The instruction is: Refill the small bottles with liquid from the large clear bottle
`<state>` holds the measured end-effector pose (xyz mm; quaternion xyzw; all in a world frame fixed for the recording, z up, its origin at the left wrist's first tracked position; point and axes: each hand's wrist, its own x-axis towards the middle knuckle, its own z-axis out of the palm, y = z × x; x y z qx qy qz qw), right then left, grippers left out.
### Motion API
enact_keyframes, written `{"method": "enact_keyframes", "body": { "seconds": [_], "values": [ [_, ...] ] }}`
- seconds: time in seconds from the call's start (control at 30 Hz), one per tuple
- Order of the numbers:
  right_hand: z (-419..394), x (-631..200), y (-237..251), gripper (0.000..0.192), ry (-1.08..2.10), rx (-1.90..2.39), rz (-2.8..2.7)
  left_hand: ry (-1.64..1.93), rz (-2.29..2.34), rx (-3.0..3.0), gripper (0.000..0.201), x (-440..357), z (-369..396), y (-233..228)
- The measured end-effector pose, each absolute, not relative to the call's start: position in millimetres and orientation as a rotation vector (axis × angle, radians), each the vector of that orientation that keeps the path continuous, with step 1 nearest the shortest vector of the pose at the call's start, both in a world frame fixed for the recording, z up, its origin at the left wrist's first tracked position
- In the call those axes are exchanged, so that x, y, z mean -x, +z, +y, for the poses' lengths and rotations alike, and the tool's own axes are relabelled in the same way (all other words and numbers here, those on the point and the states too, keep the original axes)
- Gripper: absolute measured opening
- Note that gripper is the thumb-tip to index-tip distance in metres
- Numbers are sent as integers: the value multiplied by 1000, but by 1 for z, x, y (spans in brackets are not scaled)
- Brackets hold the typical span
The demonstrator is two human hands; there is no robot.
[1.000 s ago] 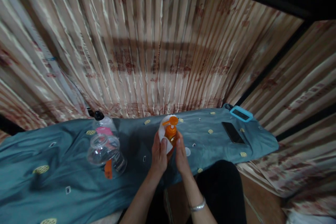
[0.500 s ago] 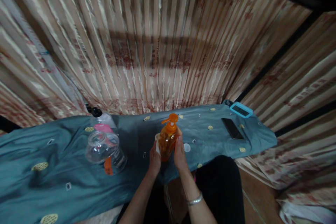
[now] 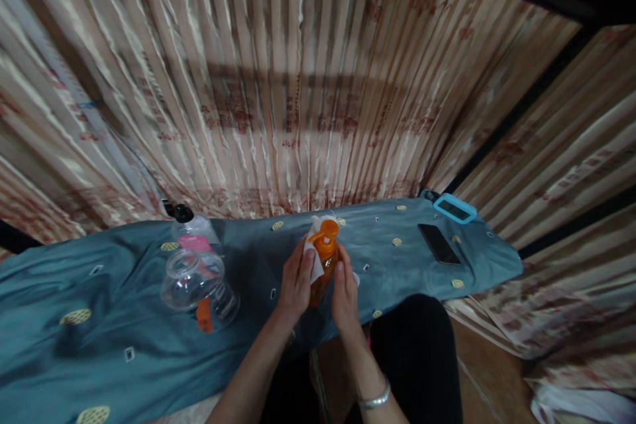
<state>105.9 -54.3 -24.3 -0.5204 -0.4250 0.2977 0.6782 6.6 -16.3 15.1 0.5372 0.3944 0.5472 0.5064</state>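
A: Where is the head camera placed?
B: On the wearer's head, facing forward and down; the forearms (image 3: pixel 262 364) enter from the lower edge.
A: Its range?
B: Wide: left hand (image 3: pixel 297 281) and right hand (image 3: pixel 344 285) below centre, teal sheet (image 3: pixel 397 278) across the lower part, curtain (image 3: pixel 308 112) beyond, filling the upper.

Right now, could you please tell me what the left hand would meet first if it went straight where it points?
The left hand would first meet the white wipe it holds, then probably the orange bottle, though depth is unclear.
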Motion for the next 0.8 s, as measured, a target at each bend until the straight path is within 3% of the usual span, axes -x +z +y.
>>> {"method": "enact_keyframes", "body": {
  "seconds": [0.17, 0.6, 0.8],
  "values": [
    [-49, -98, -28, 64, 696, 1137, -916, 1325, 883, -1291, 53, -15, 4, 26],
    [-35, -96, -41, 64, 685, 1042, -936, 1262, 1074, -872, 46, -15, 13, -76],
    [-49, -99, -42, 69, 618, 1135, -1004, 1248, 1075, -845, 46, -7, -7, -94]
  ]
}}
